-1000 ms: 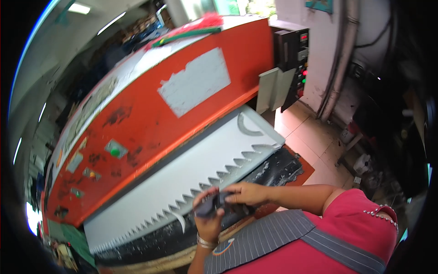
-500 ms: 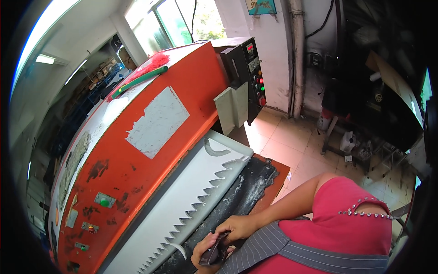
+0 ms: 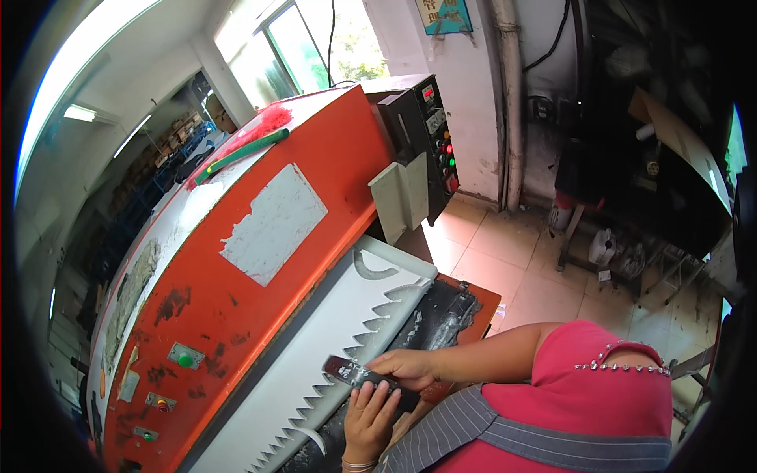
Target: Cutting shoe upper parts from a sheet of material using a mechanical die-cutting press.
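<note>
Both hands are at a dark brown, flat, pouch-like piece (image 3: 347, 368) with light markings, held above the near edge of a white board (image 3: 300, 343). My right hand (image 3: 407, 367) grips its far side, fingers curled round it. My left hand (image 3: 369, 418) holds it from the near side, fingers laid across its dark lower part; the thumb is hidden. Along the board runs a row of grey pointed triangular shapes, largest at the far end. A crescent-shaped piece (image 3: 374, 266) lies at its far end, and a pale curved piece (image 3: 310, 435) sits by its near edge.
A large orange machine (image 3: 206, 315) stands over the board, with buttons on its front. Behind it is a black control panel (image 3: 441, 134) with lit lamps. A green-handled red brush (image 3: 240, 152) lies on top. Tiled floor (image 3: 505, 268) shows to the right.
Both hands have risen and moved away from my body toward the board. The dark piece was low and partly covered; now it is lifted and turned, its marked face showing.
</note>
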A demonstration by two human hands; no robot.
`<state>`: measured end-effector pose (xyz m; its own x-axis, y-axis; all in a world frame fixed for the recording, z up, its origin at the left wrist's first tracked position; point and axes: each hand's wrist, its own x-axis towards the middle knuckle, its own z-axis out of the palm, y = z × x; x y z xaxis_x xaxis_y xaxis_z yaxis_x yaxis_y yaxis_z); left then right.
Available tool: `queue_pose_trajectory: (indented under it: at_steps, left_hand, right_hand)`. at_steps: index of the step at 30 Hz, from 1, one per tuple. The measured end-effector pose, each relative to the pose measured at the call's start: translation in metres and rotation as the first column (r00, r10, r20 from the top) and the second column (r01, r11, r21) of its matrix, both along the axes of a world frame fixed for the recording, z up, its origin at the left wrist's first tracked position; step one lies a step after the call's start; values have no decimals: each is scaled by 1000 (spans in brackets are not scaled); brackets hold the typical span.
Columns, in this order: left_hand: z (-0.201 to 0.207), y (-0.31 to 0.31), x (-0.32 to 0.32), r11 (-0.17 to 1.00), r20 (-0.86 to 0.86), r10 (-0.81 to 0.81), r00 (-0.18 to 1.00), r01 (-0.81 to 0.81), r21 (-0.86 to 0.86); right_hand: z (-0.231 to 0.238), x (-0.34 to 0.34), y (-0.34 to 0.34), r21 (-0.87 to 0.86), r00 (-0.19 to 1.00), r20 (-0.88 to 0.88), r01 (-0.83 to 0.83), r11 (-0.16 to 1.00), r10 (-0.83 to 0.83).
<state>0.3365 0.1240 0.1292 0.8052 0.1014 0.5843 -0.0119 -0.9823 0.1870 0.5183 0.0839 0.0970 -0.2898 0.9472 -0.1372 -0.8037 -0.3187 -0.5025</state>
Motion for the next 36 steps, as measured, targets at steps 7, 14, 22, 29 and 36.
queue_pose_trajectory:
  at_steps: [7, 14, 22, 29, 36]
  left_hand:
    - [-30, -29, 2, 157, 252, 556, 792, 197, -968]
    - [-32, -30, -12, -62, -132, 135, 982, -124, -990]
    - [-28, -58, -2, 35, -31, 161, 986, -37, -999]
    - [-40, -64, 29, 229, 49, 241, 969, -8, -973]
    - [-32, -54, 46, -16, 91, 676, 731, 137, -990]
  right_hand:
    - [-2, 30, -5, 233, 846, 526, -241, 942, 86]
    - [6, 19, -30, 229, 387, 921, -625, 747, 41]
    - [0, 26, -48, 386, 309, 918, -561, 732, -247]
    - [-7, 31, -43, 337, 79, 934, -524, 782, -349]
    - [-19, 51, -5, 248, 358, 934, -644, 724, -2]
